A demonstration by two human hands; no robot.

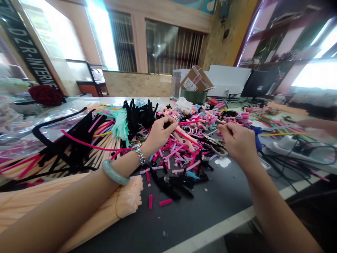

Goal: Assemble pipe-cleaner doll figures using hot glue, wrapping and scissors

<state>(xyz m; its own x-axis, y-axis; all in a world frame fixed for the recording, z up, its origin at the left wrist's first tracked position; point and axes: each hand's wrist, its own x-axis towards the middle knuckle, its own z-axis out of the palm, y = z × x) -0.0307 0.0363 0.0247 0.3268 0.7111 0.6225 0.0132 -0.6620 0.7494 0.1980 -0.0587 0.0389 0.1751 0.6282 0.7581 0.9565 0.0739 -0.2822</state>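
Left hand (159,135) of the worker has its fingers closed, from the one head view, round bright pink fuzzy stems (188,122), whose ends jut out toward the right above the littered middle of the counter (195,211); a peach-coloured piece (189,144) hangs just by those fingertips, though whether it is gripped too I can't tell. Right hand (238,142) hovers well apart, thumb and fingers drawn together, and I cannot make out whether anything small is pinched there. To my eye, handling these stems well calls for a light, steady grip near the working end, so the pile isn't crushed, and for keeping the free lengths off the heap of cut pieces (175,153), where they could snag. Minding the scissors (219,149) lying close to the right hand seems wise too. As for containers, a green tub (193,96) at the back has an open cardboard box (197,80) tilted at its top; what either holds is hidden from here. Clear plastic wrapping (15,140) at the left lies beside many more stems.
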